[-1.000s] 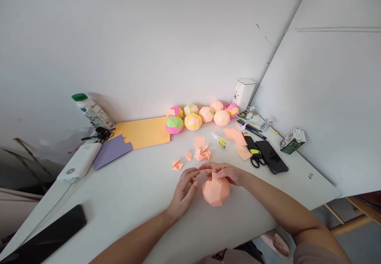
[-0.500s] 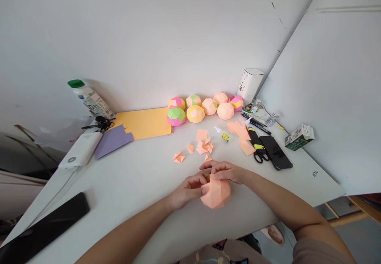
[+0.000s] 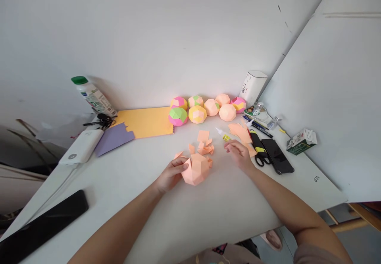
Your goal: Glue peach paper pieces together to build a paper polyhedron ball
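On a clock face centred on the peach ball (image 3: 196,170), with 12 at the far wall (image 3: 143,41), the left hand (image 3: 172,172) is at 9, its thumb on the near side and its fingers bent behind, pinching the ball's edge over the near part of the table (image 3: 232,204). Whether the ball rests on the tabletop I cannot tell. The right hand (image 3: 240,156) is apart from it between 2 and 3, fingers half spread and loosely bent, with nothing seen in them; they are right beside the glue (image 3: 222,133), though contact is unclear. Folded pieces (image 3: 204,149) lie at 1, the scissors (image 3: 262,158) and phone (image 3: 277,157) near 3. Eight balls (image 3: 197,114) line the wall around 12 to 1; a purple sheet (image 3: 116,140) lies near 10.
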Motion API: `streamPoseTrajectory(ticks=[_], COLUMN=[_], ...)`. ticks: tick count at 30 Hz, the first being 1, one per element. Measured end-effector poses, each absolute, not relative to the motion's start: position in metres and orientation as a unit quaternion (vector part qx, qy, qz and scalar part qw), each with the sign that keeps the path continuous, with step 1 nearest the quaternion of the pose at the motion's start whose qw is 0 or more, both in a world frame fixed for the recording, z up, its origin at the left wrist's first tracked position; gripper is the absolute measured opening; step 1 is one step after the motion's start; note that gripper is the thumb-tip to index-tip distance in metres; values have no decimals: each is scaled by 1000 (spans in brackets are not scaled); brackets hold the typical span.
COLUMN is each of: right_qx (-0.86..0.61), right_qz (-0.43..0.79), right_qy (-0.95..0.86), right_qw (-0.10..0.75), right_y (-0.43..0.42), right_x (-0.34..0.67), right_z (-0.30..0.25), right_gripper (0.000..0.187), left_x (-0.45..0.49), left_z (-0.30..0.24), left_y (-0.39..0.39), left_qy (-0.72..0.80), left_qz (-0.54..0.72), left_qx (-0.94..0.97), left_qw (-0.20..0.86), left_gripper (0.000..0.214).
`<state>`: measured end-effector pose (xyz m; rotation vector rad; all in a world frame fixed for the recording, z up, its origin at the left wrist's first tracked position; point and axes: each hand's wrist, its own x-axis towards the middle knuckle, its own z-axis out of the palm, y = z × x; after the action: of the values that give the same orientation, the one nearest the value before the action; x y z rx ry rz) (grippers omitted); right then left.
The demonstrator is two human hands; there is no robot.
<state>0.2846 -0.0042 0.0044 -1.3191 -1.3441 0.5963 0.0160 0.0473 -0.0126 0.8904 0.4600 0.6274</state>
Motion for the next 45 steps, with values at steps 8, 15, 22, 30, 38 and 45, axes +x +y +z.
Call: streamPoseTrajectory(ticks=[8, 15, 22, 30, 38, 45], right_qx=[-688, -710, -715, -703, -589, -457], right_qz=[59, 54, 68, 118, 250, 341], right_qy=[-462, -531, -558, -492, -450, -533], right_qw=[557, 459, 416, 500, 623, 625], right_y=[20, 25, 25, 26, 9, -39], right_x=[307, 309, 309, 310, 293, 244], right_z=[-23, -34, -34, -31, 17, 63], right_gripper=[18, 41, 38, 40, 36, 23], left_x=[16, 17, 17, 18, 20, 22], left_z=[-24, -22, -18, -24, -23, -18], left_y=[54, 52, 52, 49, 49, 39], left_qy=[191, 168, 168, 176, 173, 164], left_qz=[273, 251, 237, 239, 236, 193], left_qx=[401, 414, 426, 425, 423, 422], left_qw=[853, 859, 857, 855, 858, 871], left_gripper=[11, 11, 10, 20, 26, 23])
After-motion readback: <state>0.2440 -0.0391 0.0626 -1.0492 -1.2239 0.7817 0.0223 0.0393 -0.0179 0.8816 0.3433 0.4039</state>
